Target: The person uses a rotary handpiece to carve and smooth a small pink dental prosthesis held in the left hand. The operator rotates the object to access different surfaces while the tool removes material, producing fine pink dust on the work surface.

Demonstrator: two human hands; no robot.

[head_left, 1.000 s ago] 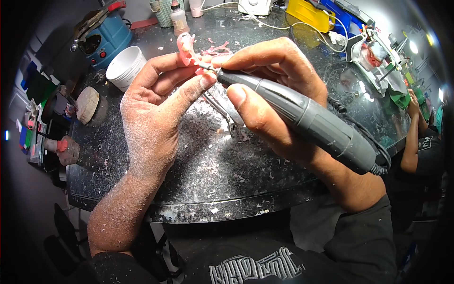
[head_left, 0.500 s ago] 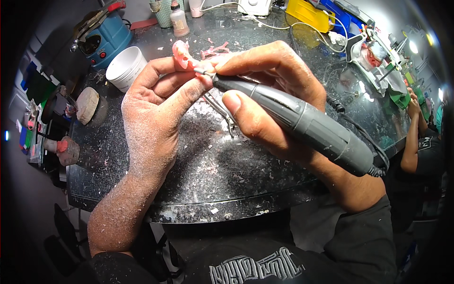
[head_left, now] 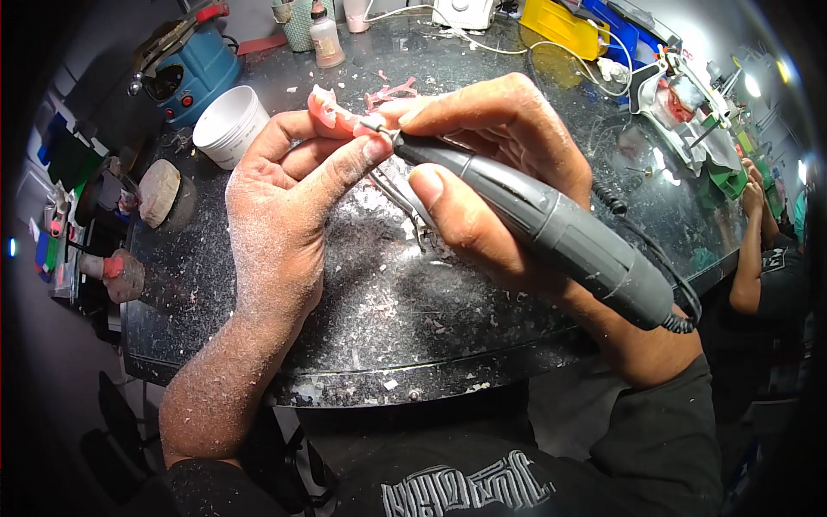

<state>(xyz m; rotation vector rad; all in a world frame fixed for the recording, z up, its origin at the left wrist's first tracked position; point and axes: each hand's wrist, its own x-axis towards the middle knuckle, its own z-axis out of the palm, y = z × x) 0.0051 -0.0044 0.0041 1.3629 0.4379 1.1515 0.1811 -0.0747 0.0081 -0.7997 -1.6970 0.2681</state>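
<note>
My left hand [head_left: 284, 194], coated in pale dust, pinches a pink denture piece [head_left: 324, 107] between thumb and fingers. My right hand [head_left: 508, 164] is wrapped round a black rotary handpiece [head_left: 551, 211], held slantwise like a pen. The grey bit at its tip lies against or just over the denture near my left thumb; contact is hard to make out. A coiled cord runs from the handpiece's rear end. Below the hands, a thin metal tool [head_left: 398, 200] lies on the dusty black table [head_left: 413, 336], partly hidden by my right hand. Pink branched scraps [head_left: 392, 90] lie behind the denture.
A white tub [head_left: 231, 127] and a blue machine [head_left: 194, 77] stand at the left. At the back are a dropper bottle [head_left: 326, 39] and a yellow bin [head_left: 564, 30]. A metal-framed device [head_left: 680, 99] stands at the right, with another person's arm [head_left: 751, 233] beyond.
The denture piece has tilted and shifted slightly left and down in my left hand. The handpiece's rear end has dropped a little, and its bit now shows more plainly.
</note>
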